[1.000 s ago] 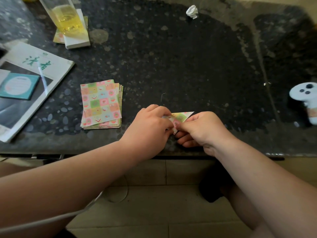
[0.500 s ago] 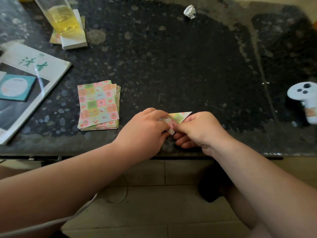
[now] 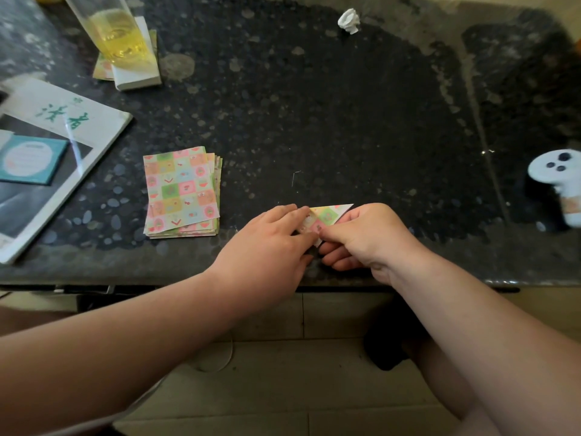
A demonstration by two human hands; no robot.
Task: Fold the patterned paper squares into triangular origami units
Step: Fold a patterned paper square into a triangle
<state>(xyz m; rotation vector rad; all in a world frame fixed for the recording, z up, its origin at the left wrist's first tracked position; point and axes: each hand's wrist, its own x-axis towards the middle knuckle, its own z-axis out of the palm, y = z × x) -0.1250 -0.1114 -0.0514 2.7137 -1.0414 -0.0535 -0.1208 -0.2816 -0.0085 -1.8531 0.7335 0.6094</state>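
Observation:
A patterned paper piece (image 3: 327,215), folded to a triangle with its tip pointing right, lies near the front edge of the dark speckled table (image 3: 314,105). My left hand (image 3: 267,247) lies over the piece's left part, with its fingertips pressing on the paper. My right hand (image 3: 367,237) pinches the lower right edge of the piece between thumb and fingers. Both hands hide most of the paper. A stack of patterned paper squares (image 3: 180,191) sits on the table to the left of my hands.
A glass of yellow liquid (image 3: 116,33) stands on a white block (image 3: 138,73) at the back left. A magazine (image 3: 47,158) with a teal card lies at the left edge. A crumpled white scrap (image 3: 349,20) sits far back, a white controller (image 3: 559,180) at right.
The two hands have stayed on the folded piece. The fingers of my left hand lie flatter on it than before. The view has shifted slightly.

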